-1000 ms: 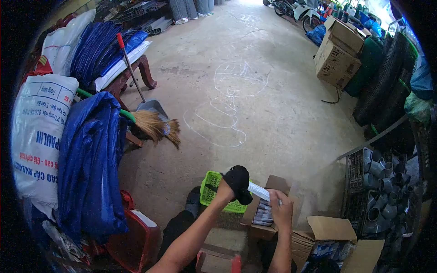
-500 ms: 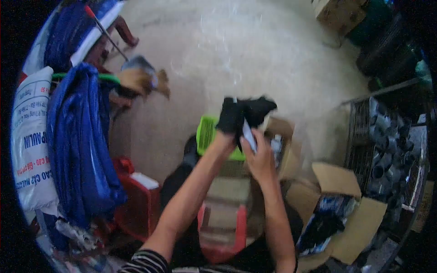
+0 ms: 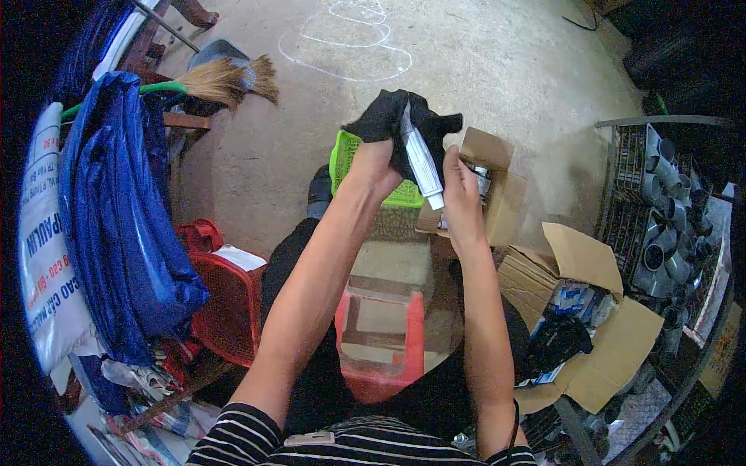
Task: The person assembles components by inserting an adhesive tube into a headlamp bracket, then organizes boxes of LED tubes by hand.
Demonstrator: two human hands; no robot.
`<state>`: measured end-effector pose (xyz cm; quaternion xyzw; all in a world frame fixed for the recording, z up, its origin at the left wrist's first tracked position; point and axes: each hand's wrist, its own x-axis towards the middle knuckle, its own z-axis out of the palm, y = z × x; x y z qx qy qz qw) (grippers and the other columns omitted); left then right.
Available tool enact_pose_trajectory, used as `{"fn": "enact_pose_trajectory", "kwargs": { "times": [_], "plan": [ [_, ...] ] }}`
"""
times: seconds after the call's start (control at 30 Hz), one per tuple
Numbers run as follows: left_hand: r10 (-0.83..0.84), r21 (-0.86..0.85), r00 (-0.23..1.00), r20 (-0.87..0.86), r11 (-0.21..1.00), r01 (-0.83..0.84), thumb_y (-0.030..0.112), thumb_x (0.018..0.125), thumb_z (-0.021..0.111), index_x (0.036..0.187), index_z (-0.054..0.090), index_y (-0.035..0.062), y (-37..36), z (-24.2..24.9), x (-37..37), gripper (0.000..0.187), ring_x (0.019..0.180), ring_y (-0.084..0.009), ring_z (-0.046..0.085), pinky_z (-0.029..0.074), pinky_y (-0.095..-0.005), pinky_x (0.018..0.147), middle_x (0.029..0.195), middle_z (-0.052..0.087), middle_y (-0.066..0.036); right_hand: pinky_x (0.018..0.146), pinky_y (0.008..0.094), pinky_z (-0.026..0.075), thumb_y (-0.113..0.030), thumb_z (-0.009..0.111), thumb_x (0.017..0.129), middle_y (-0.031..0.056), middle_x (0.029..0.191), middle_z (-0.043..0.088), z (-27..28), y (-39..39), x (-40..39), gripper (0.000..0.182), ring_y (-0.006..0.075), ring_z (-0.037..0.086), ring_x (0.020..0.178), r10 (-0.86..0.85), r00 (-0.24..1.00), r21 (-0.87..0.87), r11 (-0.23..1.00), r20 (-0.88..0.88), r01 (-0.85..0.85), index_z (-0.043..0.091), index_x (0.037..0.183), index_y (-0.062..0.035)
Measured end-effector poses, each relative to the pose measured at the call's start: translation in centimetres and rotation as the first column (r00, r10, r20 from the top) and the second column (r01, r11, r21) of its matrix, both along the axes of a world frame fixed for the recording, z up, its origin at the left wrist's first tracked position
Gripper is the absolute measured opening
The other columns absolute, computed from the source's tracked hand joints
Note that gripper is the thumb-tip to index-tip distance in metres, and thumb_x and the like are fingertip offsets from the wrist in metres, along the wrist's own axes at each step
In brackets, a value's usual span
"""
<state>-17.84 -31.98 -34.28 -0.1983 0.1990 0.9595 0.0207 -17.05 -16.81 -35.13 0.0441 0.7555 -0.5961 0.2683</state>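
Black fabric [image 3: 381, 116] bunches over my left hand [image 3: 381, 159], hiding its fingers; only the wrist side shows. A pale, striped squeeze tube [image 3: 420, 159] lies against the fabric, its white cap [image 3: 435, 201] pointing back toward me. The tube's far end reaches into the dark folds. Close by on the right, my right hand [image 3: 461, 182] has its fingers bent up at the fabric's edge, beside the tube; what they grip is partly hidden. Below and behind the hands stands a lime-green plastic basket [image 3: 339, 161].
Beyond my right hand is an open carton [image 3: 505, 206] with small items. Another carton [image 3: 614, 369] holds packets and black plastic. Grey pipe fittings [image 3: 672, 210] fill a right-hand rack. A red stool [image 3: 381, 380] is between my legs; blue tarpaulin [image 3: 128, 233] and brooms [image 3: 214, 81] are left.
Both hands and the black fabric have moved up in the view. The tube has turned more fully toward me, and my right thumb no longer lies across it.
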Motion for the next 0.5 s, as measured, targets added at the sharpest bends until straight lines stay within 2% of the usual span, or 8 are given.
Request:
{"fn": "enact_pose_trajectory", "kwargs": {
  "times": [0.03,0.1,0.2,0.23,0.3,0.4,0.43,0.5],
  "plan": [
    [0.044,-0.017,0.999,0.002,0.999,-0.044,0.037,0.093,0.055,0.094,0.062,0.0092,-0.2,0.0,0.1,0.029,0.077,-0.0237,0.061,0.052,-0.0364,0.074,0.085,0.064,-0.007,0.096,0.0341,0.041,-0.049,0.037,0.101,0.0199,0.113,0.063,0.2,0.0,-0.1,0.059,0.0258,0.058,0.108,0.007,0.998,-0.03,1.0,0.069,-0.005,0.057,0.118,0.0031],
    [0.134,-0.052,0.991,0.001,0.99,-0.134,0.034,0.092,0.057,0.094,0.062,0.0095,-0.4,0.2,0.3,0.026,0.081,-0.0233,0.061,0.052,-0.0371,0.077,0.087,0.065,-0.007,0.092,0.0276,0.04,-0.054,0.036,0.1,0.0077,0.106,0.061,-1.1,-0.6,0.0,0.063,0.0135,0.052,0.102,-0.166,0.982,-0.14,0.978,-0.094,0.152,0.056,0.12,0.0025],
    [0.268,0.037,0.963,-0.033,0.963,-0.267,0.025,0.087,0.065,0.099,0.062,0.0099,-1.2,0.4,0.4,0.019,0.086,-0.0217,0.061,0.051,-0.0368,0.081,0.093,0.065,-0.005,0.086,0.0326,0.046,-0.051,0.04,0.1,0.0087,0.101,0.062,-0.6,0.1,-0.8,0.057,0.0159,0.059,0.095,-0.057,0.987,-0.045,0.998,-0.15,0.051,0.052,0.122,0.0011],
    [0.32,0.073,0.947,-0.039,0.946,-0.316,0.023,0.087,0.067,0.1,0.062,0.0101,-1.4,-0.1,0.3,0.019,0.087,-0.0212,0.061,0.05,-0.0364,0.081,0.095,0.065,-0.005,0.082,0.0316,0.047,-0.046,0.044,0.099,0.0082,0.098,0.061,0.0,-0.1,-0.6,0.051,0.0152,0.059,0.09,-0.078,0.991,-0.12,0.991,-0.109,0.065,0.052,0.118,0.0004],
    [0.272,0.071,0.962,0.02,0.959,-0.273,0.017,0.087,0.066,0.103,0.063,0.0117,-1.1,-0.9,0.1,0.017,0.086,-0.0179,0.061,0.05,-0.0311,0.079,0.097,0.064,-0.001,0.074,0.0297,0.048,-0.037,0.051,0.099,0.0071,0.091,0.06,1.2,-0.6,0.0,0.038,0.0137,0.058,0.08,-0.104,0.994,-0.267,0.959,-0.021,0.094,0.052,0.112,-0.001],
    [0.098,-0.105,0.99,0.101,0.991,-0.088,0.012,0.088,0.063,0.101,0.065,0.0119,0.2,-0.6,0.6,0.014,0.082,-0.0161,0.061,0.049,-0.0289,0.069,0.092,0.065,-0.001,0.064,0.0246,0.046,-0.034,0.057,0.097,0.0028,0.079,0.057,0.3,0.5,-2.0,0.034,0.0098,0.055,0.066,-0.421,0.906,-0.43,0.827,-0.047,0.362,0.05,0.111,-0.0038],
    [-0.033,-0.424,0.999,-0.024,0.905,0.02,0.012,0.087,0.063,0.099,0.065,0.0111,0.3,-0.9,0.6,0.012,0.08,-0.0164,0.061,0.048,-0.0302,0.067,0.089,0.064,-0.004,0.063,0.0235,0.045,-0.035,0.057,0.096,0.0018,0.077,0.056,0.8,1.2,-2.6,0.034,0.0095,0.054,0.065,-0.506,0.862,-0.483,0.761,-0.024,0.433,0.05,0.111,-0.0044],
    [-0.371,-0.903,0.922,-0.109,0.425,0.064,0.011,0.085,0.063,0.093,0.065,0.0094,0.6,-1.1,0.7,0.009,0.075,-0.0172,0.06,0.046,-0.0329,0.062,0.082,0.062,-0.009,0.061,0.0218,0.044,-0.035,0.057,0.096,0.0001,0.077,0.055,1.9,2.5,-3.2,0.031,0.0082,0.053,0.066,-0.506,0.859,-0.48,0.773,-0.075,0.414,0.052,0.107,-0.0058]
  ]
}}
